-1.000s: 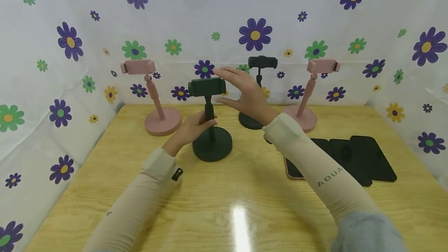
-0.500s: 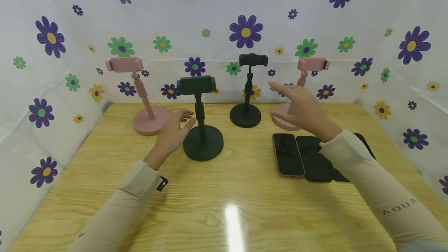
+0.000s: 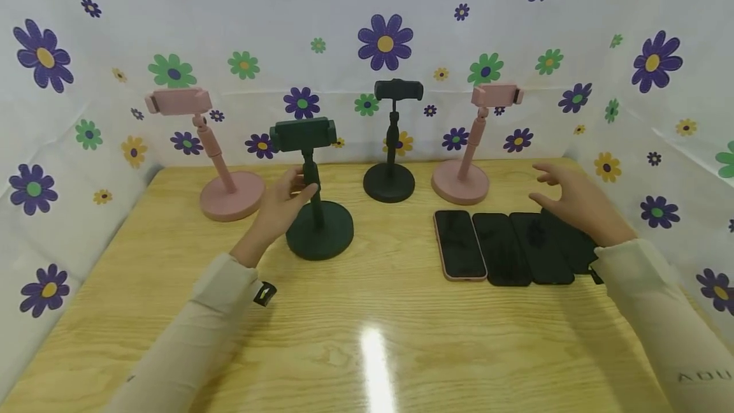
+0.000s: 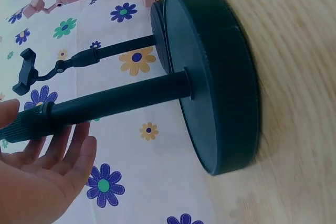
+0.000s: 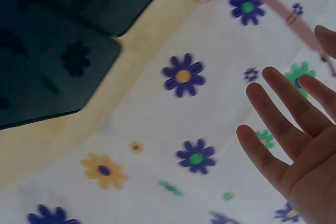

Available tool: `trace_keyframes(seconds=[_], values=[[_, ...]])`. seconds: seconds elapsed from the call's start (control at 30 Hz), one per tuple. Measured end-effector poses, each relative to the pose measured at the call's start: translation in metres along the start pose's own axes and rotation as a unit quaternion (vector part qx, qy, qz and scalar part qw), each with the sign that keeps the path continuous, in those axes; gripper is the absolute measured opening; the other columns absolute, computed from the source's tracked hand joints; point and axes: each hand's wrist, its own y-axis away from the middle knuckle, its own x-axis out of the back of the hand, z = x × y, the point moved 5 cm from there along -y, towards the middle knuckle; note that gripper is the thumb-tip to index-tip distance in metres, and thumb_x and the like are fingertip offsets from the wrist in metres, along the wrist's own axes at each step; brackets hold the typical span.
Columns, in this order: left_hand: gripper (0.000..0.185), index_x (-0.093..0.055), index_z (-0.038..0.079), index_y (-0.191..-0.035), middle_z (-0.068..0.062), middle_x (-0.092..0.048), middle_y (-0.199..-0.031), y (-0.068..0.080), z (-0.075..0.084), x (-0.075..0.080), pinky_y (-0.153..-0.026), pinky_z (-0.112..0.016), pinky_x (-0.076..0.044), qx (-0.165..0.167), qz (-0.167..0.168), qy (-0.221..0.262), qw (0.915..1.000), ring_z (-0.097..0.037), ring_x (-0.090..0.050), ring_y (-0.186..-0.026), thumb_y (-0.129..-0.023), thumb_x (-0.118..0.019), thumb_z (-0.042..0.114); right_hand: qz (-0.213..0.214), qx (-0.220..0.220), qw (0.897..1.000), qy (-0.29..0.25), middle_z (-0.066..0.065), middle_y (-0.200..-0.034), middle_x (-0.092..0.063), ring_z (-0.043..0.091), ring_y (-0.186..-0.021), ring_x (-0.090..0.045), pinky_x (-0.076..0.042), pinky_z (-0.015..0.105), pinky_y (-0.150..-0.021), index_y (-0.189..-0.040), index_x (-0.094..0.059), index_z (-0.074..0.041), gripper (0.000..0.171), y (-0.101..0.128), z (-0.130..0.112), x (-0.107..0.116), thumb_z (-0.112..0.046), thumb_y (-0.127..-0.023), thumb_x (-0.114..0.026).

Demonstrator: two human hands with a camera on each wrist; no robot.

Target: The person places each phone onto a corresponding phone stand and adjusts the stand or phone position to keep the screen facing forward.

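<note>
Loosely spread fingers of the left hand [image 3: 279, 204] rest against the post of a dark green phone stand [image 3: 314, 190], without curling round it; in the left wrist view the open palm [image 4: 39, 182] lies just beside the stem. Over on the other side, the right hand [image 3: 576, 201] hovers with fingers splayed and holds nothing, just above the far end of a row of four dark phones [image 3: 507, 245] lying flat and side by side on the wooden table [image 3: 367, 336]. The green stand sits nearest, left of centre, its long axis upright, round base down, its empty clamp held level at the top. Behind it stand a pink phone stand [image 3: 209, 152] at left with a tilted post, a black phone stand [image 3: 392, 139] in the middle and a second pink stand [image 3: 473, 142] at right, all with empty clamps. White cloth printed with purple, green and yellow flowers [image 3: 385, 43] walls the table on three sides.
</note>
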Motion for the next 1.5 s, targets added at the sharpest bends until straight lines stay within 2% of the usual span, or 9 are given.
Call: trace_keyframes(seconds=[0.2, 0.53, 0.7, 0.87, 1.1, 1.17, 1.27, 1.4, 1.5], values=[[0.039, -0.045, -0.001, -0.128, -0.024, -0.058, -0.123, -0.005, 0.003, -0.005, -0.100, -0.048, -0.043, -0.019, -0.004, 0.002, 0.9998, -0.036, -0.057, -0.115, -0.098, -0.048, 0.023, -0.045, -0.051, 0.998, 0.015, 0.036, -0.128, -0.048, 0.051, -0.110, -0.051, -0.041, 0.062, -0.088, -0.139, -0.035, 0.004, 0.061, 0.007, 0.042, -0.013, -0.032, -0.094, -0.055], [0.035, -0.048, -0.003, -0.120, -0.022, -0.062, -0.113, -0.010, 0.006, -0.014, -0.098, -0.046, -0.046, -0.025, -0.001, -0.006, 0.9997, -0.033, -0.061, -0.106, -0.098, -0.045, 0.025, -0.141, -0.119, 0.981, 0.052, 0.045, -0.123, -0.042, 0.057, -0.106, -0.048, -0.043, 0.061, -0.084, -0.129, -0.033, 0.021, 0.062, 0.023, 0.113, -0.041, -0.025, -0.093, -0.053], [0.034, -0.047, -0.001, -0.119, -0.021, -0.062, -0.112, -0.012, 0.004, -0.017, -0.098, -0.045, -0.046, -0.025, -0.003, -0.002, 0.9997, -0.032, -0.060, -0.106, -0.098, -0.045, 0.025, -0.153, -0.126, 0.978, 0.059, 0.046, -0.123, -0.040, 0.057, -0.102, -0.050, -0.044, 0.060, -0.082, -0.127, -0.032, 0.025, 0.066, 0.024, 0.118, -0.043, -0.029, -0.094, -0.052], [0.033, -0.047, -0.001, -0.118, -0.020, -0.062, -0.111, -0.015, 0.004, -0.016, -0.098, -0.046, -0.045, -0.032, -0.001, -0.004, 0.9995, -0.031, -0.060, -0.105, -0.098, -0.044, 0.026, -0.164, -0.132, 0.976, 0.058, 0.048, -0.106, -0.048, 0.044, -0.078, -0.059, -0.048, 0.048, -0.068, -0.117, -0.034, 0.030, 0.075, 0.016, 0.116, -0.043, -0.040, -0.096, -0.046], [0.033, -0.047, -0.001, -0.117, -0.020, -0.062, -0.111, -0.015, 0.003, -0.015, -0.099, -0.046, -0.045, -0.027, -0.004, -0.012, 0.9996, -0.031, -0.059, -0.106, -0.098, -0.044, 0.026, -0.190, -0.167, 0.967, 0.023, 0.045, -0.103, -0.047, 0.041, -0.079, -0.054, -0.046, 0.044, -0.069, -0.111, -0.037, 0.029, 0.079, 0.010, 0.126, -0.049, -0.048, -0.094, -0.043], [0.034, -0.047, -0.001, -0.118, -0.020, -0.062, -0.110, -0.015, 0.003, -0.015, -0.099, -0.046, -0.045, -0.026, -0.004, -0.014, 0.9996, -0.030, -0.059, -0.105, -0.098, -0.044, 0.026, -0.189, -0.181, 0.965, -0.008, 0.042, -0.102, -0.045, 0.037, -0.079, -0.051, -0.043, 0.041, -0.068, -0.113, -0.034, 0.030, 0.082, 0.013, 0.128, -0.051, -0.049, -0.093, -0.044], [0.036, -0.048, -0.003, -0.118, -0.020, -0.062, -0.109, -0.015, 0.003, -0.015, -0.098, -0.046, -0.045, -0.029, -0.005, -0.013, 0.9995, -0.030, -0.059, -0.105, -0.099, -0.044, 0.027, -0.177, -0.197, 0.962, -0.057, 0.029, -0.085, -0.043, 0.028, -0.070, -0.044, -0.038, 0.035, -0.064, -0.099, -0.038, 0.025, 0.077, 0.017, 0.132, -0.053, -0.051, -0.091, -0.048], [0.037, -0.048, -0.004, -0.118, -0.020, -0.062, -0.108, -0.016, 0.003, -0.015, -0.098, -0.046, -0.045, -0.035, -0.007, -0.014, 0.9993, -0.030, -0.059, -0.104, -0.099, -0.044, 0.027, -0.149, -0.218, 0.960, -0.090, 0.006, -0.064, -0.033, 0.017, -0.060, -0.036, -0.034, 0.030, -0.058, -0.072, -0.033, 0.000, 0.056, 0.021, 0.137, -0.054, -0.050, -0.090, -0.051], [0.036, -0.048, -0.003, -0.118, -0.020, -0.062, -0.108, -0.016, 0.003, -0.015, -0.098, -0.046, -0.045, -0.036, -0.005, -0.013, 0.9992, -0.030, -0.059, -0.104, -0.098, -0.044, 0.027, -0.134, -0.224, 0.961, -0.092, 0.015, -0.071, -0.041, 0.023, -0.064, -0.042, -0.038, 0.033, -0.061, -0.080, -0.041, 0.011, 0.061, 0.020, 0.137, -0.051, -0.048, -0.090, -0.051]])
